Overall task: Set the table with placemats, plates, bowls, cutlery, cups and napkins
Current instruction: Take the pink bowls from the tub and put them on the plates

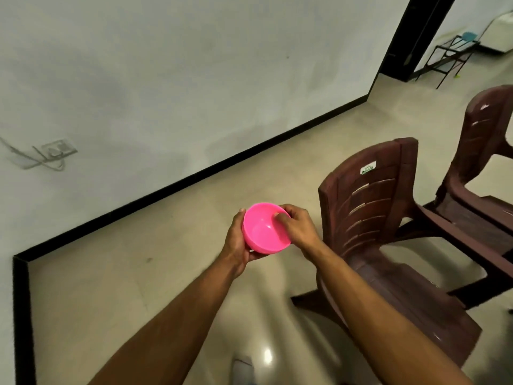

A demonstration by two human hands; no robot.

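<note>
A pink plastic bowl (pixel 263 230) is held up in the air over the floor, tilted toward me so its hollow inside shows. My left hand (pixel 237 240) cups it from the left and underneath, fingers curled round its base. My right hand (pixel 297 227) grips the right rim, with the thumb inside the bowl and the fingers behind it. No table, placemats, plates, cutlery, cups or napkins are in view.
A brown plastic chair (pixel 388 232) stands just right of my hands, a second one (pixel 488 151) behind it. A white wall with a black skirting (pixel 194 173) runs along the left. A doorway (pixel 410 51) and a metal rack (pixel 447 56) lie far right.
</note>
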